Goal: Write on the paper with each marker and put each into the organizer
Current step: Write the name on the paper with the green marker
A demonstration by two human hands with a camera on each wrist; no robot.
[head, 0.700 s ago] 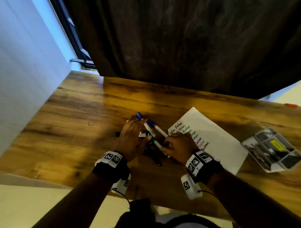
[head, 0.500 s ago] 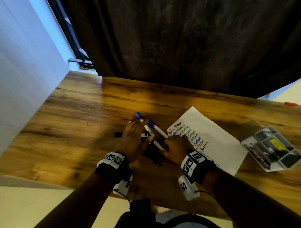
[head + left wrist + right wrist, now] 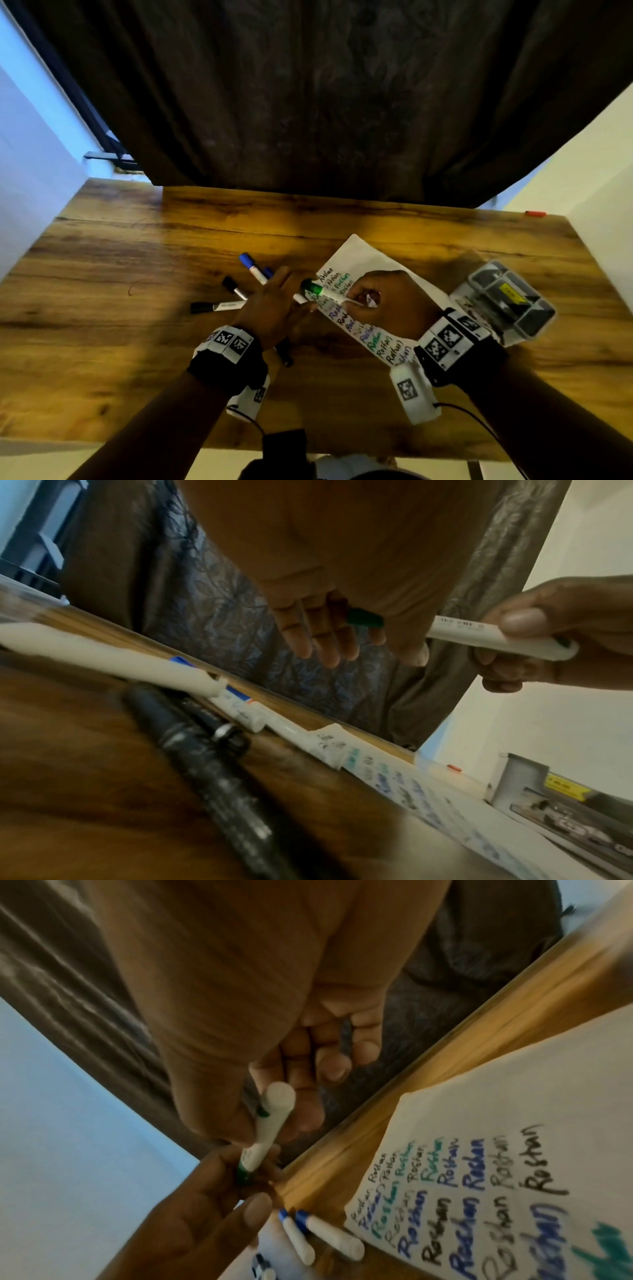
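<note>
My right hand (image 3: pixel 363 298) grips the white barrel of a green marker (image 3: pixel 330 294) and holds it level over the left edge of the paper (image 3: pixel 363 253). The paper is covered with rows of one word in blue, green and black. My left hand (image 3: pixel 298 291) pinches the marker's green cap (image 3: pixel 365 619) between thumb and fingers (image 3: pixel 322 639). In the right wrist view the marker (image 3: pixel 270 1123) points away toward the left hand's fingers (image 3: pixel 253 1213). The clear organizer (image 3: pixel 479 274) stands right of the paper, behind my right wrist.
Two blue-capped markers (image 3: pixel 251 267) and two black-capped ones (image 3: pixel 233 287) (image 3: pixel 215 306) lie on the wooden table left of my left hand. A black pen (image 3: pixel 286 353) lies under my left wrist. A dark curtain hangs behind the table. A small red object (image 3: pixel 535 213) sits at the far right edge.
Both hands were down on the marker pile. Now the right hand has lifted the green marker rightward over the paper, and the left hand has taken hold of its cap.
</note>
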